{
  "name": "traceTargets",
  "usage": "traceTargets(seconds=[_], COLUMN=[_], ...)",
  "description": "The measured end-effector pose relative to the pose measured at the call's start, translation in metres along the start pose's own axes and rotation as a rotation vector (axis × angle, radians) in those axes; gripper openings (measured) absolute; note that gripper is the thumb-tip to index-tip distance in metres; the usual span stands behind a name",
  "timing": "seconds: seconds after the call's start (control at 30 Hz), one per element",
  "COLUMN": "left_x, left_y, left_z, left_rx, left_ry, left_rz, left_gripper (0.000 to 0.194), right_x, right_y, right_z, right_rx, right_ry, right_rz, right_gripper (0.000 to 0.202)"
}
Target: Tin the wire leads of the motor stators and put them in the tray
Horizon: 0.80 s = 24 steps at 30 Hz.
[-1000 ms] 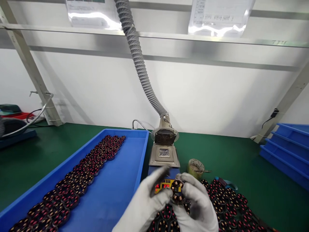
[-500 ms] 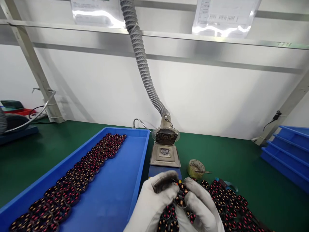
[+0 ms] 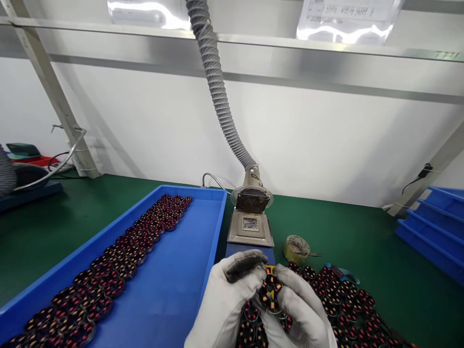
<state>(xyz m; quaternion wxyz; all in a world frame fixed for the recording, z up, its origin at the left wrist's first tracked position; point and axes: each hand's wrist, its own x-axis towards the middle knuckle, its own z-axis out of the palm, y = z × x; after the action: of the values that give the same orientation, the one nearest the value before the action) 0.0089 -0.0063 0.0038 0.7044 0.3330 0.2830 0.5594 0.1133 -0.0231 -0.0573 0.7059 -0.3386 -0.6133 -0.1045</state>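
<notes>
A round black part with copper-coloured segments point(image 3: 270, 293) is held between my gloved hands at the lower middle. My left hand point(image 3: 232, 295) pinches its left side; the glove's forefinger is stained dark. My right hand point(image 3: 302, 304) grips the right side, with fingers curled around the rim. Beneath the hands lie several similar round parts point(image 3: 246, 332), partly hidden. Just beyond stands a metal plate device point(image 3: 250, 237) on a blue base, under a hood.
At the left, a long blue tray point(image 3: 213, 232) holds rows of round parts. More parts point(image 3: 348, 309) are heaped at the right, near a small tin point(image 3: 295, 249). Blue trays point(image 3: 431, 232) are stacked far right. A grey hose point(image 3: 221, 92) hangs from above.
The held part has turned so its round face shows more fully between my hands. The whole view has shifted slightly.
</notes>
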Motion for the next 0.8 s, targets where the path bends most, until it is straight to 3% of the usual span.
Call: traceTargets(seconds=[0.1,0.27,0.37,0.47,0.57,0.63,0.73,0.77,0.8], left_x=[0.003,0.005,0.002,0.002,0.005,0.004,-0.01,-0.018,-0.027], left_y=[0.0,0.004,0.003,0.001,0.007,0.015,0.023,0.022,0.019], left_z=[-0.004,-0.012,-0.009,-0.005,-0.008,-0.016,-0.038,-0.047,-0.056], left_rx=[0.085,0.125,0.178,0.103,0.011,-0.016,0.217,0.378,0.574], left_ry=[0.032,0.094,0.034,-0.004,0.102,0.271,0.451,0.442,0.357], left_rz=[0.006,0.212,0.083,0.011,0.174,0.298,0.355,0.36,0.315], left_gripper=[0.025,0.024,0.031,0.024,0.018,0.02,0.025,0.024,0.021], right_x=[0.0,0.0,-0.001,-0.002,-0.004,-0.004,0.006,0.014,0.024], right_y=[-0.001,-0.001,0.0,0.0,-0.004,-0.007,-0.006,-0.002,0.003], right_z=[0.0,0.003,0.002,0.003,0.005,0.002,-0.008,-0.012,-0.016], right_rx=[-0.004,-0.008,-0.032,-0.048,-0.026,-0.007,0.063,0.107,0.16], right_ry=[-0.047,-0.016,-0.034,-0.038,-0.015,-0.01,-0.058,-0.114,-0.188], right_rz=[-0.007,0.027,0.019,0.026,0.084,0.162,0.348,0.438,0.543], right_gripper=[0.056,0.055,0.051,0.045,0.047,0.049,0.044,0.04,0.034])
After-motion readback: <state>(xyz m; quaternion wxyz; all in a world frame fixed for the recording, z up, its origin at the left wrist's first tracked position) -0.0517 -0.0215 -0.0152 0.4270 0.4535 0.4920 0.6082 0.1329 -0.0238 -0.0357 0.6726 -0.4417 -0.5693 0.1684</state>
